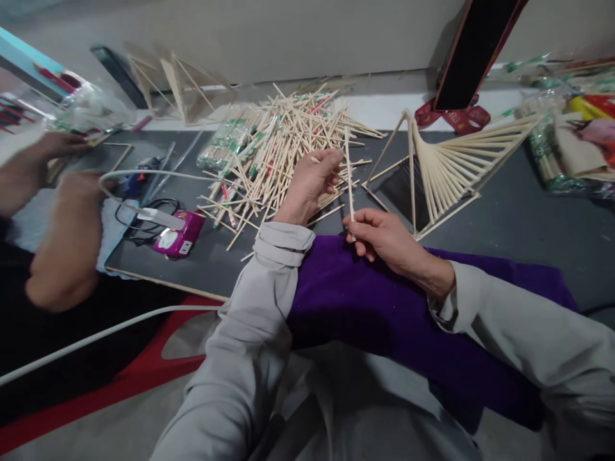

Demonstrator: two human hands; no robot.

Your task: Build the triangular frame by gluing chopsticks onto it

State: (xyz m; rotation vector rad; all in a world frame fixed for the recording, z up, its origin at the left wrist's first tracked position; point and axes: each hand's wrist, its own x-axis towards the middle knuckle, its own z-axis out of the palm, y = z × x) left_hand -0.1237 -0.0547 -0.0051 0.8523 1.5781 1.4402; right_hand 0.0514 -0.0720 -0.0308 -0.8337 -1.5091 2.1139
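Right grip (382,237) pinches one end of a thin stick (350,182); left grip (307,182), loosely curled, is beside its far part, any hold unclear. Beyond both, on the worktop (514,214), lies a stick pile (291,131); right of them, a fan-shaped frame (423,157).

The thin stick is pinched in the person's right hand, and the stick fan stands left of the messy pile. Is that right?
Not quite: the head view shows the stick fan standing right of the messy pile. The thin stick is pinched in the right hand.
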